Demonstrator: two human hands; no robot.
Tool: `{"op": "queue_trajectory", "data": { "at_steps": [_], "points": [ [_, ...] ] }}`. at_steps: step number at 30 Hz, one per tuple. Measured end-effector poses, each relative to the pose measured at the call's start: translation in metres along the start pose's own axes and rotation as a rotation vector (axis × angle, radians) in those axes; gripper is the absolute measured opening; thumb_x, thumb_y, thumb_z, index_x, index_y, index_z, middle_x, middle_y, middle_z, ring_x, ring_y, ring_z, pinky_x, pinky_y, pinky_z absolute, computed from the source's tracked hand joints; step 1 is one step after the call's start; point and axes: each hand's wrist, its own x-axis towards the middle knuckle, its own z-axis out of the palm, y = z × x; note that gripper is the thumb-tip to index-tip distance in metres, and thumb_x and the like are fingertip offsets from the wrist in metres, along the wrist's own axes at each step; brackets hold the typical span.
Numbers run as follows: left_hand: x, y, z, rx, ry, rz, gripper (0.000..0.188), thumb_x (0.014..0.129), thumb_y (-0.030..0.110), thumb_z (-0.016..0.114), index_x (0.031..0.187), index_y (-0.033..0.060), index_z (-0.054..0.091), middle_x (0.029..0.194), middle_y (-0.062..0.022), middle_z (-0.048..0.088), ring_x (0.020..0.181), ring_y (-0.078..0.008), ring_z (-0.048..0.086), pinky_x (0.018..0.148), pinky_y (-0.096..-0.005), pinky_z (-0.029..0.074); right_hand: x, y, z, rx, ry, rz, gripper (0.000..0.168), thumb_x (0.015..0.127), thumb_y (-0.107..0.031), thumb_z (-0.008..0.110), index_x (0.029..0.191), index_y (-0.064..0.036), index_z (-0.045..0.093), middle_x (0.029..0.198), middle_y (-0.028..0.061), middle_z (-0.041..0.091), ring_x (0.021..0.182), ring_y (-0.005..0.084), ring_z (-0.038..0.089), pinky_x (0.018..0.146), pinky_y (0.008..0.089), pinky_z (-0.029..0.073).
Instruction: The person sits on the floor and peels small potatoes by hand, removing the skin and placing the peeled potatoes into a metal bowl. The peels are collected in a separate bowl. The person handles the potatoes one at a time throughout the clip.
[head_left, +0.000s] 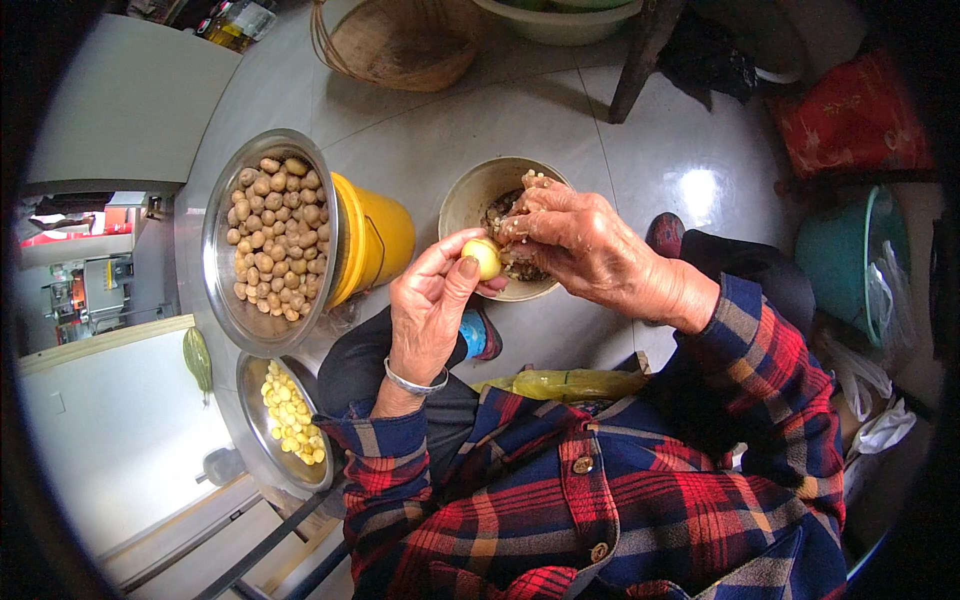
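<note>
Between its thumb and fingers, my left hand (431, 300) holds a peeled yellow potato (480, 259). My right hand (592, 240) is close against the potato's right side, fingers bent and dotted with wet pale bits; whether anything is in them is hidden. Beneath both hands a pale bowl (463, 199) stands on the floor, with dark peelings (525, 271) inside. To the left, a wide metal basin (216, 277) full of small unpeeled potatoes (274, 232) rests on a yellow bucket (386, 232). A second metal basin (253, 390), nearer me, holds peeled potatoes (289, 412).
A woven basket (405, 45) and a pale basin (559, 26) lie ahead, near a dark wooden leg (641, 67). On the right are a teal bucket (832, 251) and a red bag (855, 116). A green gourd (196, 360) lies at left. Yellow plastic (570, 384) is by my lap.
</note>
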Motion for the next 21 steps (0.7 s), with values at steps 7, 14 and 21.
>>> {"op": "queue_trajectory", "data": {
  "at_steps": [7,14,21],
  "points": [
    [0.002,-0.006,-0.001,0.029,-0.004,-0.062,0.033,0.093,0.016,0.058,0.116,-0.0074,0.057,0.091,-0.0105,0.066,0.078,-0.0136,0.064,0.071,-0.0245,0.053,-0.006,0.0,0.008,-0.161,-0.062,-0.076,0.013,0.082,-0.012,0.059,0.081,0.0,0.056,0.074,0.0144,0.05,0.078,0.0317,0.053,0.092,0.045,0.039],
    [-0.003,-0.008,-0.002,0.036,-0.047,-0.085,0.034,0.093,0.013,0.057,0.12,-0.0078,0.055,0.1,-0.014,0.065,0.079,-0.0154,0.064,0.076,-0.025,0.052,-0.004,-0.002,0.005,-0.238,-0.151,-0.076,0.015,0.08,-0.012,0.062,0.084,-0.002,0.051,0.076,0.011,0.05,0.081,0.03,0.053,0.103,0.0503,0.031],
    [-0.002,0.002,-0.002,0.066,-0.129,0.07,0.039,0.094,0.017,0.052,0.126,-0.006,0.052,0.112,-0.0158,0.063,0.097,-0.0184,0.061,0.088,-0.0302,0.047,-0.012,0.017,0.002,-0.242,0.094,0.007,0.017,0.075,0.005,0.058,0.09,0.001,0.051,0.079,0.0151,0.053,0.076,0.0353,0.055,0.101,0.0491,0.034]
  ]
}}
